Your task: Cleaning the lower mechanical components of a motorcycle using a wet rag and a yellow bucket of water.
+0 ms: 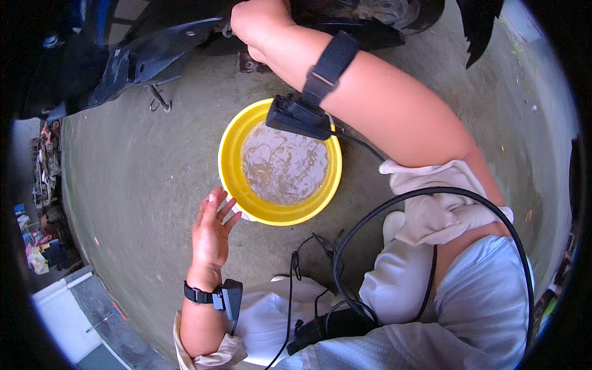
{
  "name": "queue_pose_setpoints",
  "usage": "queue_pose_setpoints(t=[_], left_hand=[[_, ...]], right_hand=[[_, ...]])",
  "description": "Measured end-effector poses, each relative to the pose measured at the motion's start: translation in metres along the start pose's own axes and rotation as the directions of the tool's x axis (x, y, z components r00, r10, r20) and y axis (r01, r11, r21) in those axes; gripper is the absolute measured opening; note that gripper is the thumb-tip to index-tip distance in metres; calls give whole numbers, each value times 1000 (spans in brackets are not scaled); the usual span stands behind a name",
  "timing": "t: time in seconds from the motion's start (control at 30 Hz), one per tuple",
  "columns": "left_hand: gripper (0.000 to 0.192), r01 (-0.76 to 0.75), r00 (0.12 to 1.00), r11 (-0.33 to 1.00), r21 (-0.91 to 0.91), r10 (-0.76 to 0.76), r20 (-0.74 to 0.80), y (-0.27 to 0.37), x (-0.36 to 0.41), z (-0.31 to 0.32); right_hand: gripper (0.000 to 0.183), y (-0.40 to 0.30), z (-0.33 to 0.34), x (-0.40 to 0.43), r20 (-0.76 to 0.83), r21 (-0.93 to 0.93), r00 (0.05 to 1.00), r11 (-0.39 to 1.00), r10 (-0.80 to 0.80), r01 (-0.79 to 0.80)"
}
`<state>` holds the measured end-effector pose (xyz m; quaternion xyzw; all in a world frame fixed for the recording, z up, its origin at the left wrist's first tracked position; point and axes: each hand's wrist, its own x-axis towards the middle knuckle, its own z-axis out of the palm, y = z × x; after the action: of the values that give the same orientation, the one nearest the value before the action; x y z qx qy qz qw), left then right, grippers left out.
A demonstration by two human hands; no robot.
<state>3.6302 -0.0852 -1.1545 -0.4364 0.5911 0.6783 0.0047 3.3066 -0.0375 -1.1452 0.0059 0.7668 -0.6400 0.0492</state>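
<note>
A round yellow plastic bucket [225, 171] stands on the concrete floor before me. Its cloudy, rippled water [284, 169] has foam and bubbles on top. My left hand [215, 231] is held palm up with fingers apart at the bucket's near-left rim, holding nothing; whether the fingertips touch the rim is unclear. Across the bucket my right arm stretches to a dark motorcycle or scooter [152, 64] at the top. There my right hand [261, 23] is bent at the wrist against its lower side. The fingers are hidden, so their grip cannot be seen.
A kickstand [159, 98] juts down from the vehicle, and a wheel [421, 16] shows behind my right arm. Black cables [340, 245] loop over my lap and legs. Assorted clutter [44, 162] lines the far left edge, above a pale step [64, 319].
</note>
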Motion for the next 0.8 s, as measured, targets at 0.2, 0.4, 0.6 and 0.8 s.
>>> queue_pose_setpoints(t=[0.2,0.4,0.6,0.8], left_hand=[[62,2,999,1000,-30,-1,38,0,-7,-27],[59,21,998,999,-34,-19,58,16,-5,-49],[55,68,995,996,-51,-65,74,21,6,-51],[56,77,995,997,-25,-75,60,23,12,-38]], right_hand=[[38,44,62,82,200,-521,874,707,-444,478],[35,38,58,93,310,-505,879,721,-362,475],[33,42,62,95,360,-477,874,740,-328,474],[30,35,69,92,388,-436,860,756,-332,488]])
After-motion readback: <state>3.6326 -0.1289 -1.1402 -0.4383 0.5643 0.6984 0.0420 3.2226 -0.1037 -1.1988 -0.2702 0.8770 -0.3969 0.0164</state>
